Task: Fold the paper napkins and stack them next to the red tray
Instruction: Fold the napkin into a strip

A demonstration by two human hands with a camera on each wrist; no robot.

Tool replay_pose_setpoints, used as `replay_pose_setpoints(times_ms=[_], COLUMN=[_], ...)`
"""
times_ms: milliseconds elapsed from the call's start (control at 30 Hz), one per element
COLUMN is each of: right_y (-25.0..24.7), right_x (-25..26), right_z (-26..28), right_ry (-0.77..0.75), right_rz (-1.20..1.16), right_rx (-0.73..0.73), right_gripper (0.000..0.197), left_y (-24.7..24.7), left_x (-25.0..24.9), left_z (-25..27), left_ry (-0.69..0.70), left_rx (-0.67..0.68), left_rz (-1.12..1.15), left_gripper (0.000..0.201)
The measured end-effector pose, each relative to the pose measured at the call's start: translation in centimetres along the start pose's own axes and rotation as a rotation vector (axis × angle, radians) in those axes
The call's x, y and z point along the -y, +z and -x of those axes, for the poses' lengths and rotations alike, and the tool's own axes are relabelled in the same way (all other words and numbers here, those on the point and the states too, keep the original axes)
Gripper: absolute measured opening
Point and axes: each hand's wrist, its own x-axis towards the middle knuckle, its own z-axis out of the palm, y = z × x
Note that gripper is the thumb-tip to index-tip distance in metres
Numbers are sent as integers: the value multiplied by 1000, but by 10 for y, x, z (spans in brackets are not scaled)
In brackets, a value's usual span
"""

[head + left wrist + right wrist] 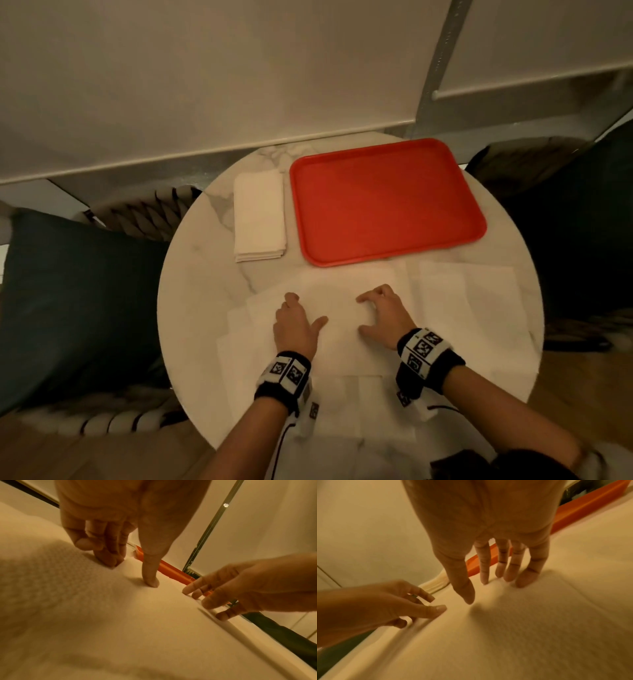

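Observation:
A red tray point(387, 202) lies empty at the far right of the round marble table point(191, 281). Just left of it sits a stack of folded white napkins point(259, 212). An unfolded napkin point(339, 346) lies flat in front of the tray. My left hand point(306, 310) rests on its left part, bent fingertips and thumb pressing down point(132, 573). On its right part my right hand point(363, 315) touches the paper point(539, 615) with straight, spread fingers point(488, 589). Neither hand lifts or pinches the paper.
More unfolded napkins overlap around the hands, one to the right point(469, 294) and one at the near edge point(359, 404). Dark cushioned chairs flank the table at left point(68, 291) and right point(565, 222). A pale wall panel stands behind.

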Motion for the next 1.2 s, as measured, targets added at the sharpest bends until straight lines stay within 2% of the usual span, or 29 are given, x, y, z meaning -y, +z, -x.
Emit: replay_pose_setpoints(times_ms=[67, 133, 200, 300, 367, 467, 567, 667, 733, 800, 833, 900, 967, 1033, 1200], right_y=[2, 1, -1, -6, -10, -15, -25, -34, -38, -42, -45, -50, -55, -55, -42], right_x=[-5, -9, -12, -22, -32, -48, -53, -47, -41, -34, -31, -24, -13, -2, 34], right_z=[-1, -3, -3, 0, 3, 5, 6, 6, 8, 11, 13, 14, 14, 11, 10], right_ry=[-25, -39, -62, -76, -53, -3, 37, 11, 2, -10, -14, -5, 5, -30, -130], right_rz=[-37, -99, -178, -283, -382, -606, -935, -1169, -1280, -1273, -1246, -1185, -1105, -1023, -917], right_rx=[-27, -42, -65, -163, -249, -302, -224, -25, 86, 156, 173, 157, 109, 69, 57], right_gripper=[54, 53, 49, 41, 42, 59, 81, 97, 91, 75, 64, 40, 22, 22, 23], left_y=[-1, -4, -5, -6, -11, -23, -34, -48, -58, -63, -66, -70, -71, -71, -61], left_x=[1, -3, -8, -16, -24, -42, -51, -56, -61, -55, -48, -33, -19, -15, -35], left_z=[-2, -1, 3, 14, 23, 39, 48, 56, 61, 57, 53, 44, 39, 38, 44], left_ry=[-23, -14, 52, 147, 166, 218, 263, 233, 212, 169, 148, 142, 110, 134, 330], left_rx=[-12, -9, -15, -22, 59, 236, 295, 256, 196, 119, 88, 28, -5, -54, -85], left_rz=[105, 205, 298, 426, 547, 781, 911, 1045, 1050, 1022, 1000, 968, 952, 857, 601], left_gripper=[60, 42, 21, 15, 16, 20, 22, 25, 6, 25, 26, 17, 17, 22, 20])
